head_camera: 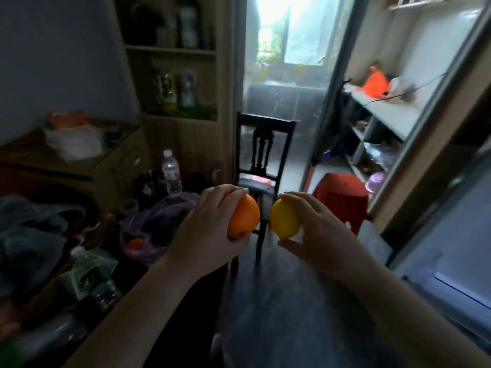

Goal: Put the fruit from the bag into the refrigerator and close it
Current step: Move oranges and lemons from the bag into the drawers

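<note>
My left hand (210, 224) grips a round orange fruit (245, 216) and my right hand (318, 229) a smooth yellow lemon (285, 220), both midair between the crumpled purple plastic bag (159, 219) at my left, apparently still holding fruit, and the pale refrigerator (451, 261) at my right, so stowing and closing remain.

Cluttered table (125, 301) carries a purple bag (156, 224), upright water bottle (171, 172), crumpled grey cloth (29, 235); chair (261, 160) and red stool (341, 197) stand on the floor (292, 301).

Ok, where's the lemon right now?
Head view, just right of centre: the right hand grips the lemon, close beside the orange in the left hand.
</note>
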Demonstrator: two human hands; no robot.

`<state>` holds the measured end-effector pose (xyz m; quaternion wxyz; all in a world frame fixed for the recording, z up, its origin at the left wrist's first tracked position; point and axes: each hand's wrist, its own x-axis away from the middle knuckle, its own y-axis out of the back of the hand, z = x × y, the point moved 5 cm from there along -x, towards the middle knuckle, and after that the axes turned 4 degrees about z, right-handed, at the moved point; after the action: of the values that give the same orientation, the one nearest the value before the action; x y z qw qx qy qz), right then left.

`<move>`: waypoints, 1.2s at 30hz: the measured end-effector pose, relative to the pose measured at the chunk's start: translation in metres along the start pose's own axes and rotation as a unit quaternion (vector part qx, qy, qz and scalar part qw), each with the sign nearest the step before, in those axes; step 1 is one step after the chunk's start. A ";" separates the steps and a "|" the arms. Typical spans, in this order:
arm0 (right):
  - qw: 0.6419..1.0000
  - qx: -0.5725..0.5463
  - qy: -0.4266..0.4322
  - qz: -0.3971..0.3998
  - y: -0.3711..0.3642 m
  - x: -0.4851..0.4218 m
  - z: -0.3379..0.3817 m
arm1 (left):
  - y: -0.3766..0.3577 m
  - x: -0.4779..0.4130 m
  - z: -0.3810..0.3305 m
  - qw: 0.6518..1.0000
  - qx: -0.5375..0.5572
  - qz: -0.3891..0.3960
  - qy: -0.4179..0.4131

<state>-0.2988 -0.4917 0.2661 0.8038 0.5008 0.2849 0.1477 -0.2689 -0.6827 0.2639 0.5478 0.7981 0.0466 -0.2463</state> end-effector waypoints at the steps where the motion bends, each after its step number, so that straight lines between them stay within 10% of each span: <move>1: 1.000 0.014 -0.015 -0.008 0.016 0.013 -0.004 | 0.002 -0.006 -0.017 1.000 0.007 -0.003 -0.024; 36: 0.881 0.204 -0.390 -0.175 0.310 0.619 -0.073 | -0.081 0.100 -0.639 0.843 0.242 0.117 -0.466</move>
<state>0.1628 0.0256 0.3254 0.7426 0.6131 0.0554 -0.2636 0.0095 -0.0966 0.3290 0.3195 0.6960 -0.3687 -0.5268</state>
